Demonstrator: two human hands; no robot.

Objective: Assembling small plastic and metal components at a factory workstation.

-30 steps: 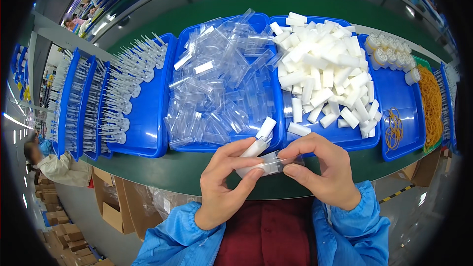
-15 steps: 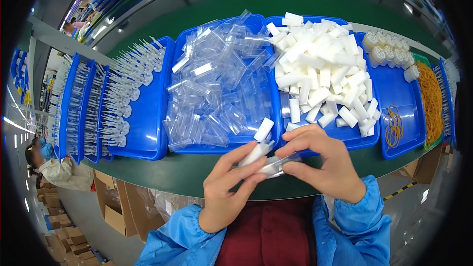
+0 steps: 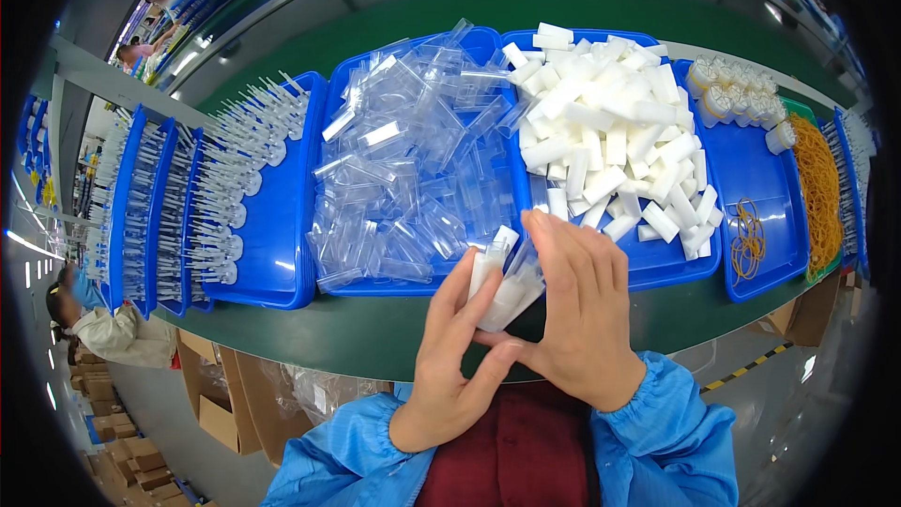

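Observation:
Near the table's front edge, my left hand (image 3: 457, 357) is closed round white foam blocks (image 3: 482, 272) and a clear plastic sleeve (image 3: 514, 293). Something white shows inside the sleeve. Beside the blocks, another white piece (image 3: 506, 237) sticks up beyond the left fingers. My right hand (image 3: 584, 310) bends round the sleeve's other side, its long fingers fairly straight on the far end and its thumb at the near end. Ahead lie a blue tray of clear plastic sleeves (image 3: 404, 178) and, to its right, a blue tray of white foam blocks (image 3: 615, 131).
On the left, blue trays (image 3: 282, 225) carry rows of thin, pale upright parts. A blue tray on the right holds white-capped clear cylinders (image 3: 737, 94) and loose rubber bands (image 3: 748, 242). Beyond is a green tray of rubber bands (image 3: 818, 188). Cardboard boxes (image 3: 221, 404) stand below the table.
My right hand has turned more upright, its fingers straightening along the sleeve. My left hand has shifted right with the foam blocks, and the sleeve has tilted steeper.

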